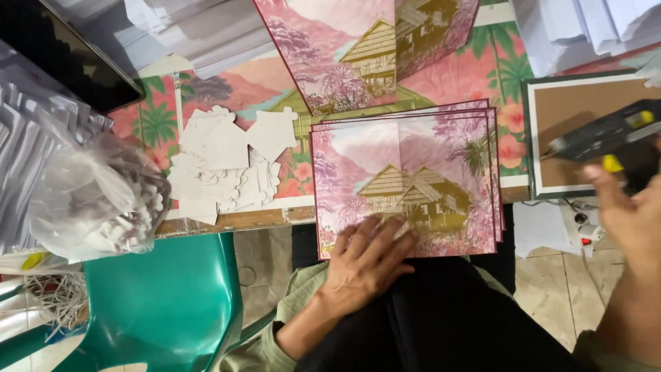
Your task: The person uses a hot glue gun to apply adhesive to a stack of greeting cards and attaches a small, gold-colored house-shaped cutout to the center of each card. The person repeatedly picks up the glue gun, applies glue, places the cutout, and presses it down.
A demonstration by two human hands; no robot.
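Note:
My left hand (pixel 367 258) lies flat, fingers spread, on the lower part of a stack of pink printed cards (pixel 406 186) showing a golden hut and mountains. The stack rests on my lap and the table edge. My right hand (pixel 630 213) is at the right edge, gripping a black and yellow glue gun (pixel 606 134) whose nozzle points left over a brown board with a white frame (pixel 571 110).
Several white cut-out paper shapes (pixel 224 165) lie on a printed sheet. An upright folded card (pixel 344 55) stands behind the stack. A clear plastic bag of white pieces (pixel 96 207) sits left, above a green plastic chair (pixel 165 303). White paper piles (pixel 585 27) lie at the back.

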